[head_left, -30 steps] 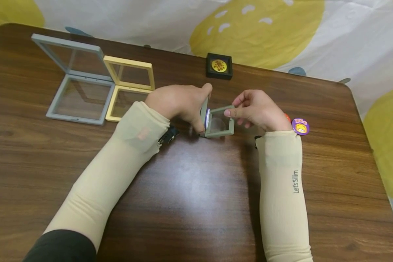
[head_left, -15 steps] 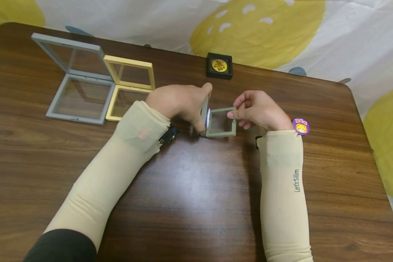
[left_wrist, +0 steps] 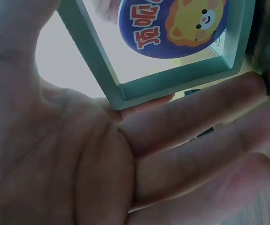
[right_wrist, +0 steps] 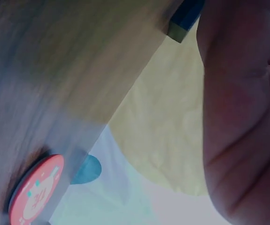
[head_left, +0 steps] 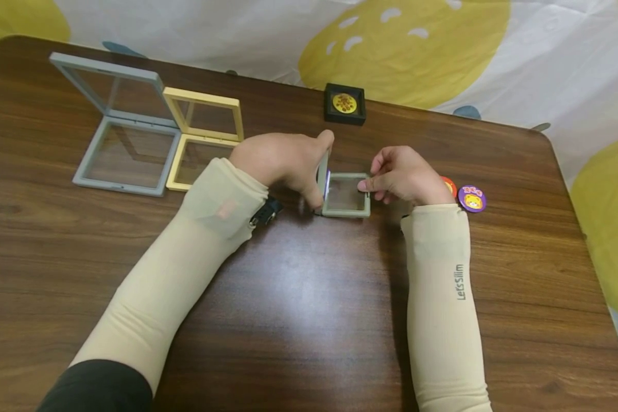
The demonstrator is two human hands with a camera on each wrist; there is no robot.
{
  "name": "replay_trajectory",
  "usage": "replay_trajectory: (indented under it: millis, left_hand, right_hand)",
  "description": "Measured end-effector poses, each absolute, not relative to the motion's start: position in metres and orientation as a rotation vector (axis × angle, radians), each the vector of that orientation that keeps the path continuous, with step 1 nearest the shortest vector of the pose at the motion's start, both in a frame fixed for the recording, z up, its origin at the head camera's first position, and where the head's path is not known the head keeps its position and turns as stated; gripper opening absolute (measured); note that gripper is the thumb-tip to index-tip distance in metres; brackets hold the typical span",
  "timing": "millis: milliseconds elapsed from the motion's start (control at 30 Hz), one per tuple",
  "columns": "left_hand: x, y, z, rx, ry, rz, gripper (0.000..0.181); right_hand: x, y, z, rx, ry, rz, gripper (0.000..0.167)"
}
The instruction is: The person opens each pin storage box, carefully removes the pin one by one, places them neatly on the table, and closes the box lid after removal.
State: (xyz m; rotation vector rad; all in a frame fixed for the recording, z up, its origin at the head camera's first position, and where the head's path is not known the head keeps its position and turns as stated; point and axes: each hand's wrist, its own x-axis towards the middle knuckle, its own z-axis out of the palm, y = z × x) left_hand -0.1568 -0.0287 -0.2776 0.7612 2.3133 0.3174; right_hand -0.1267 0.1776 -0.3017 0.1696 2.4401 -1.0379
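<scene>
In the head view, a small green hinged display frame (head_left: pixel 346 214) stands half unfolded near the table's middle. One half is upright at the left; the clear-windowed half lies nearly level. My left hand (head_left: pixel 288 163) holds the upright half between thumb and fingers. My right hand (head_left: pixel 404 174) pinches the right edge of the level half, thumb on top. Through the green rim (left_wrist: pixel 177 79) in the left wrist view, a purple round badge (left_wrist: pixel 172 28) with a cartoon lion face shows against the clear film. The right wrist view shows my right hand (right_wrist: pixel 243 117) only in part.
An open grey-blue frame (head_left: pixel 118 189) and an open yellow frame (head_left: pixel 203 94) stand at left. A closed black frame (head_left: pixel 345 119) with a yellow badge sits at the back. Right of my right hand lie a purple badge (head_left: pixel 472 199) and a red badge (head_left: pixel 448 186).
The right half of the green frame has tipped down from a slant to nearly level. My right hand has sunk slightly with it. The left hand has stayed put.
</scene>
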Motion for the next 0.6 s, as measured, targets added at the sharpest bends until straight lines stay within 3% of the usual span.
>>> replay_trajectory:
  millis: [600]
  left_hand:
    - [-0.158,-0.031,-0.277,0.684,2.252,0.374,0.076]
  right_hand:
    - [-0.13,0.17,-0.314,0.191,2.491,-0.81,0.031]
